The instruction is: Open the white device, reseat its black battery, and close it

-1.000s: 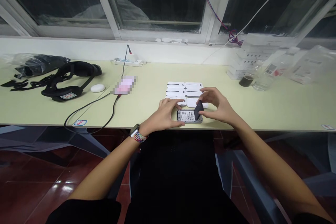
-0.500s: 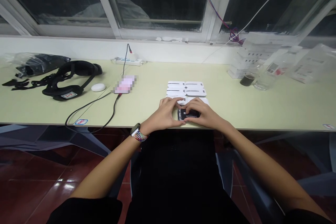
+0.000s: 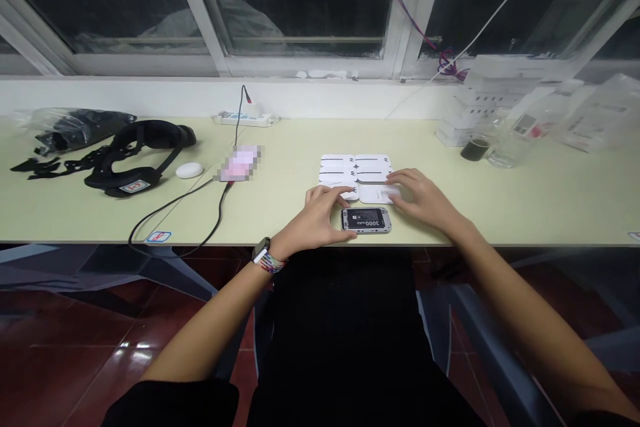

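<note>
My left hand (image 3: 316,219) curves round the left end of a small grey-framed electronic device (image 3: 385,223), fingers at its far corner and thumb at its near edge. The device lies flat near the table's front edge, with a black 3000mAh battery (image 3: 367,217) showing in its open back. My right hand (image 3: 425,199) is at the right end of a plain white cover (image 3: 373,194), its fingers and thumb apart; whether it touches the cover is unclear. Several white covers with dark lines (image 3: 373,173) lie in rows just behind, partly hidden by my left fingers.
To the left are a black headset (image 3: 120,160), a round white case (image 3: 189,170) and a blurred-out phone (image 3: 240,163) on a cable. A power strip (image 3: 245,119) lies by the wall. White boxes (image 3: 455,133), a cup of dark liquid (image 3: 474,149) and a clear bottle (image 3: 503,157) stand right.
My right hand has left the battery and moved right and back to the plain white cover, uncovering the device. My left hand stays at the device's left end.
</note>
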### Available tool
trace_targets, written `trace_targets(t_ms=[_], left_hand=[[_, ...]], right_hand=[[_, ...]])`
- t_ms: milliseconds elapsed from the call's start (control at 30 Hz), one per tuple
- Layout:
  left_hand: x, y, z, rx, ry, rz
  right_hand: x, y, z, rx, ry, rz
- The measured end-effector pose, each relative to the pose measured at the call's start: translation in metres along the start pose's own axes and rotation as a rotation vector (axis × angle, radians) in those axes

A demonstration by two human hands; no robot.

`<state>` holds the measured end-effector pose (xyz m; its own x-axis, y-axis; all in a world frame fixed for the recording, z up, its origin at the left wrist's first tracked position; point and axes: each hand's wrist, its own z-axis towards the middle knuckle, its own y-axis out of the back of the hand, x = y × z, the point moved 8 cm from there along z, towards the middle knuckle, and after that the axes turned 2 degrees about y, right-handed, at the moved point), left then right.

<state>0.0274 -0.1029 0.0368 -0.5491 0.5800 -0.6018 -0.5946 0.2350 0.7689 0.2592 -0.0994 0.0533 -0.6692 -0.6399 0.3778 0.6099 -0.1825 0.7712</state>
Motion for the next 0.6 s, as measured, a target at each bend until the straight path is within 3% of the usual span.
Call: trace_targets(t_ms=[100,200,333,433,500,600], left_hand=[[0.0,-0.001,0.0,0.009,0.012,-0.003],[0.0,-0.001,-0.001,0.004,0.015,-0.009],[0.0,-0.001,-0.002,-0.008,0.013,-0.034],[-0.001,-0.002,-0.002,0.003,0.002,-0.04],[-0.003,-0.002,-0.002,0.006,-0.012,-0.03],[-0.003,-0.001,-0.002,-0.003,-0.014,-0.013]], right_hand=[[-0.017,0.002,-0.008,0.139,-0.069,-0.059],[-0.018,0.007,-0.013,0.187,-0.025,-0.08],[-0.008,0.026,-0.006,0.102,0.095,-0.099],[-0.007,0.044,0.003,-0.052,-0.009,0.02],[-0.006,0.038,0.007,-0.023,-0.133,0.163],[0.008,0.004,0.009,0.216,-0.243,0.326]])
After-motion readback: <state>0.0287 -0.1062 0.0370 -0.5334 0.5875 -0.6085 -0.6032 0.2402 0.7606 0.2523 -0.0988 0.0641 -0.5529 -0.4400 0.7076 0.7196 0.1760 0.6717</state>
